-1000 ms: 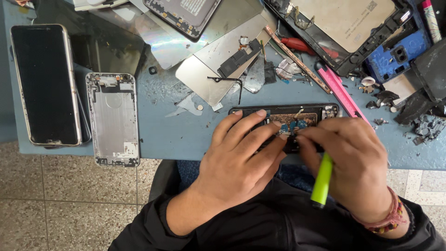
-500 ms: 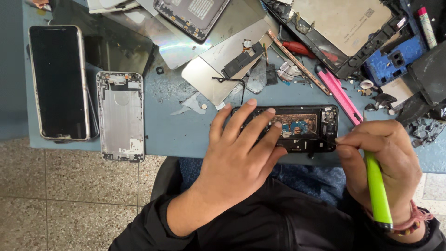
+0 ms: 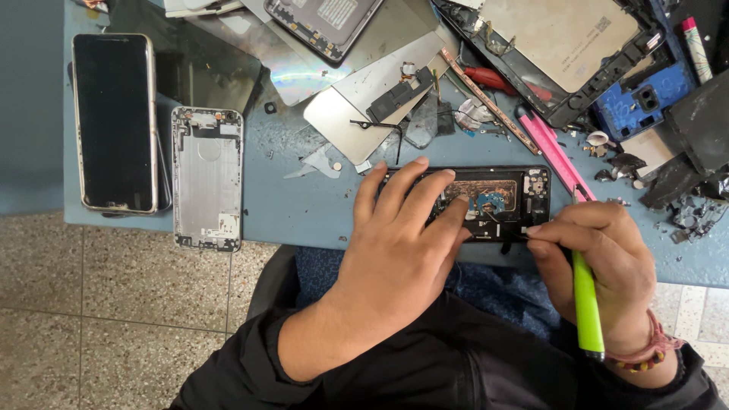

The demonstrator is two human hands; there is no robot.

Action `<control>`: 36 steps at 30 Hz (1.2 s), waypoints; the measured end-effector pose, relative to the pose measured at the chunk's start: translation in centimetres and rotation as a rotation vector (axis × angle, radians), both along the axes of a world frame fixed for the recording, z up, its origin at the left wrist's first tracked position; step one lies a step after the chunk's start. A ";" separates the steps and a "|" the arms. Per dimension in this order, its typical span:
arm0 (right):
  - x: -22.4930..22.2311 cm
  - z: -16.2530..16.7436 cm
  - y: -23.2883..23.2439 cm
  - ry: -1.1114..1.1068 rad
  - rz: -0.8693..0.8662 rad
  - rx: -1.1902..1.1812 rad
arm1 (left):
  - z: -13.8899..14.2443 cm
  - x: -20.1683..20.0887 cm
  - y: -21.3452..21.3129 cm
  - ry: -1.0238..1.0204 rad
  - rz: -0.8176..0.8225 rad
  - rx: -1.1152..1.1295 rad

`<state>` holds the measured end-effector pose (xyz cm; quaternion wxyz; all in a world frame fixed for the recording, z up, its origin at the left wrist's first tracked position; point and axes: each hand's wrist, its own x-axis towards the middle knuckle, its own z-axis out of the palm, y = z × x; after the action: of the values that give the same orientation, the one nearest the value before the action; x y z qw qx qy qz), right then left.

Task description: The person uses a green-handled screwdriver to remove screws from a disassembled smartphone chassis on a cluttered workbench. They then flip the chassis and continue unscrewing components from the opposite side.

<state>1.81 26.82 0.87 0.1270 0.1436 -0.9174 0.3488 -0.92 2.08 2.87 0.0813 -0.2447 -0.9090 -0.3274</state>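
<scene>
Hands apart — left (image 3: 399, 250) flat on opened phone (image 3: 486, 201), right (image 3: 600, 266) gripping green screwdriver (image 3: 586, 307).

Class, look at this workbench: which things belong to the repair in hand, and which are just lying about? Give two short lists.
In use:
- opened black phone, pinned by the left hand
- green-handled tool, gripped in the right hand, tip at the phone's lower edge

Lying about:
- black smartphone, screen up
- silver phone back housing
- pink tool
- blue phone frame
- broken black pieces
</scene>
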 end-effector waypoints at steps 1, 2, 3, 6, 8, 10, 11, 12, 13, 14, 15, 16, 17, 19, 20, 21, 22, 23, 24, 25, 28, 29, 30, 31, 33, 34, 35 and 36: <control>0.0 0.1 -0.1 0.002 -0.004 0.007 | 0.0 0.1 0.0 0.005 -0.004 0.009; 0.0 0.2 -0.2 0.004 -0.010 0.013 | 0.0 0.2 -0.1 0.010 -0.010 0.017; 0.0 0.3 -0.3 0.008 -0.015 0.016 | -0.1 0.4 -0.3 0.015 -0.015 0.026; -0.4 0.6 -0.9 0.026 -0.016 0.036 | -0.3 0.4 -1.5 0.055 -0.016 -0.002; -0.9 0.7 -1.3 0.041 0.008 0.096 | -0.6 0.0 -3.2 0.101 0.064 -0.059; -1.2 1.1 -1.6 0.047 0.037 0.165 | -0.6 0.1 -5.5 0.130 0.159 -0.104; -1.3 1.2 -1.7 0.052 0.048 0.190 | -0.6 0.1 -6.8 0.140 0.214 -0.123; -1.3 1.4 -1.8 0.053 0.061 0.214 | -0.5 0.3 -7.9 0.148 0.270 -0.143; -1.4 1.5 -1.9 0.045 0.061 0.223 | -0.4 0.5 -8.9 0.147 0.323 -0.159; -1.4 1.6 -1.9 0.039 0.058 0.232 | -0.2 0.8 -9.8 0.149 0.374 -0.175; -1.4 1.7 -2.0 0.032 0.054 0.240 | -0.1 1.0 -10.5 0.150 0.423 -0.190; -1.4 1.8 -1.9 0.032 0.056 0.236 | 0.0 1.3 -10.8 0.150 0.426 -0.182; -1.5 1.8 -1.9 0.032 0.056 0.232 | 0.0 1.4 -11.1 0.150 0.426 -0.172; -1.4 1.9 -1.8 0.031 0.052 0.221 | -0.1 1.6 -10.9 0.146 0.387 -0.150; -1.3 2.0 -1.8 0.031 0.049 0.214 | -0.3 1.6 -10.5 0.143 0.348 -0.137; -1.3 2.0 -1.7 0.031 0.047 0.206 | -0.5 1.7 -10.0 0.139 0.311 -0.125; -1.2 2.1 -1.7 0.020 0.039 0.211 | -0.6 1.6 -9.5 0.137 0.255 -0.093; -1.2 2.1 -1.7 0.009 0.032 0.216 | -0.9 1.5 -9.0 0.135 0.201 -0.061; -1.2 2.2 -1.7 -0.001 0.025 0.220 | -1.0 1.4 -8.4 0.133 0.147 -0.029; -1.1 2.3 -1.7 -0.013 0.040 0.230 | -1.2 1.2 -7.9 0.136 0.098 -0.009; -1.5 2.6 -1.8 -0.011 0.089 0.264 | -1.2 0.5 -6.9 0.156 -0.010 0.019; -1.6 2.8 -1.8 0.000 0.109 0.284 | -1.1 0.5 -6.9 0.155 -0.021 0.015; -1.7 3.0 -1.8 0.010 0.132 0.304 | -1.0 0.6 -6.8 0.153 -0.030 0.010; -2.0 3.2 -1.8 0.001 0.146 0.306 | -1.0 0.5 -7.1 0.170 0.022 -0.018; -2.6 3.7 -1.7 -0.019 0.175 0.314 | -0.9 0.0 -8.4 0.202 0.126 -0.071; -2.9 3.9 -1.7 0.005 0.200 0.295 | -0.7 0.0 -9.1 0.201 0.218 -0.120; -3.3 3.9 -2.0 0.033 0.226 0.273 | -0.5 0.0 -10.1 0.202 0.310 -0.172; -3.7 4.0 -2.2 0.063 0.252 0.250 | -0.3 0.0 -10.9 0.204 0.403 -0.225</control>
<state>-1.92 24.61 4.84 0.0920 0.2829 -0.9239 0.2407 -0.89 -8.82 2.59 0.2086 -0.0976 -0.9573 -0.1750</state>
